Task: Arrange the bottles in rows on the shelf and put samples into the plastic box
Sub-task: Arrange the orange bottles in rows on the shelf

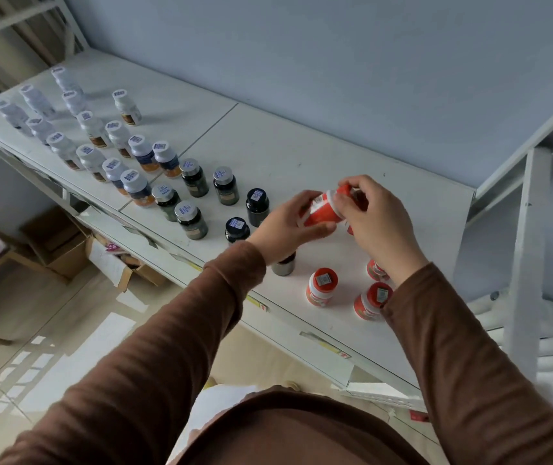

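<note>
Three orange bottles (pixel 321 286) stand nearest you on the shelf (pixel 302 156). Just beyond, your left hand (pixel 288 223) grips the tilted orange bottle (pixel 323 209) by its body while your right hand (pixel 374 209) pinches its cap. Turn it upright and set it level with those three, clear of the dark bottles (pixel 257 206). Farther left, rows of white bottles (pixel 94 129) give your line.
</note>
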A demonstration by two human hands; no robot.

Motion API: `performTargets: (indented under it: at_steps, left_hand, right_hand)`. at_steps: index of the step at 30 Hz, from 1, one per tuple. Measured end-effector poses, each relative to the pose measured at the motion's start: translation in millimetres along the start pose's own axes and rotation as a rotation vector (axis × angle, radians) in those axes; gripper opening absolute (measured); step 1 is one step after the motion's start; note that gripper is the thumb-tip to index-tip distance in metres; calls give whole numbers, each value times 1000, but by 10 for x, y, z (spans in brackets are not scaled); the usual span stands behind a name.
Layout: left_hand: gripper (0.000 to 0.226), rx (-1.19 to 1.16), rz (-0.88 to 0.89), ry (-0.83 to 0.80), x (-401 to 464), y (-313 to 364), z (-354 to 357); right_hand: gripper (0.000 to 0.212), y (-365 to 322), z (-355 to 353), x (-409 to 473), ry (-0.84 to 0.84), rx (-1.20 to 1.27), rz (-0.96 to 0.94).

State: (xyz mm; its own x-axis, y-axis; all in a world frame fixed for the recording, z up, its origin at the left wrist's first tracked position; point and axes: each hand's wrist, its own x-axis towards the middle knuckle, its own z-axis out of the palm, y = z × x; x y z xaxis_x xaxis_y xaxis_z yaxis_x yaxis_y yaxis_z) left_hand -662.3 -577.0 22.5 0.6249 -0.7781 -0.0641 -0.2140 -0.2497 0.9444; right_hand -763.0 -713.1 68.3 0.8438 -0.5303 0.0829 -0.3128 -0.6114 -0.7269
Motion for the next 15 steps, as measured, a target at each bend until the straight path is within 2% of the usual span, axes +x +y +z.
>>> performTargets:
  at_steps: [3,7,9,11,15]
  left_hand:
    - [45,-476,-133,-183,10,92,-108]
    - [51,-798,-314,-372,1,139,-148]
    - [52,-851,-341,-392,16,121,-133]
    - [50,-835,-336,-334,43,81,-120]
    - [39,-533,-159,-263,89,61,-39]
  right_hand:
    - [40,-137,-79,58,81,21,45]
    - [50,-209,-101,72,63,70,69]
    - [51,-204,-95,60,41,73,68]
    - [50,-183,-113,60,9,25,59]
    - [47,-69,-182,83,-28,-128,43]
